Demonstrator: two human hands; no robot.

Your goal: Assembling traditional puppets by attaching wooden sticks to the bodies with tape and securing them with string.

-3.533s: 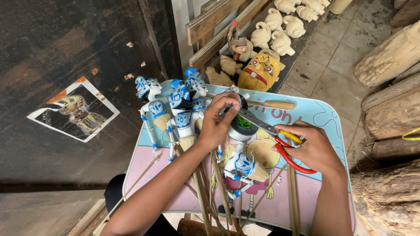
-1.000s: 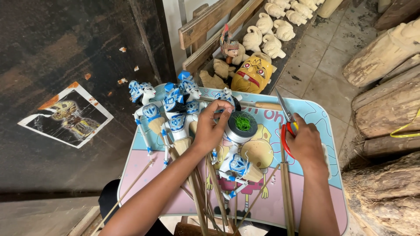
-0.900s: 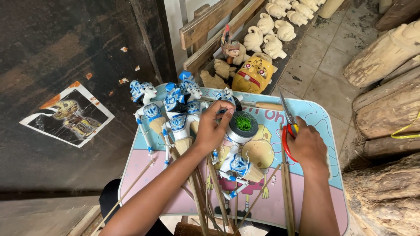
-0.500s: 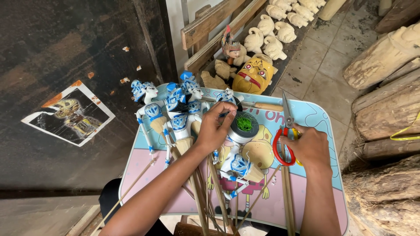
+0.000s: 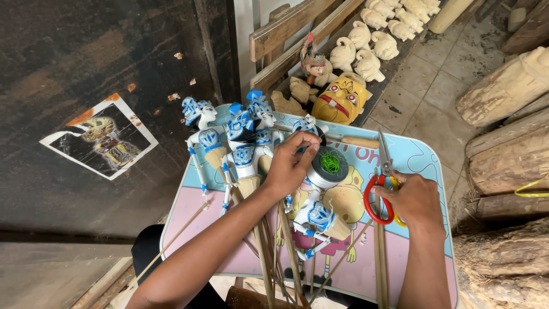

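From the head camera, the left hand (image 5: 289, 166) is curled over a blue-and-white stick puppet (image 5: 311, 214) lying on the small pink-and-blue bench (image 5: 429, 166), fingertips pinching near the puppet's head beside a round spool of green thread (image 5: 329, 166); the grip seems meant to steady the figure. The right hand (image 5: 414, 200) lies closed over the red and yellow handles of a pair of scissors (image 5: 382, 177), blades pointing away along the bench, held low and flat, apparently ready for use. More blue-and-white puppets (image 5: 240, 137) lie fanned at the bench's far left corner, their sticks running back toward the person. The bench's right edge sits close to stacked logs (image 5: 509, 154), so little room opens there; beyond the far edge a yellow mask (image 5: 342, 101) and unpainted carved heads (image 5: 366, 48) crowd the tiled floor (image 5: 434, 97).
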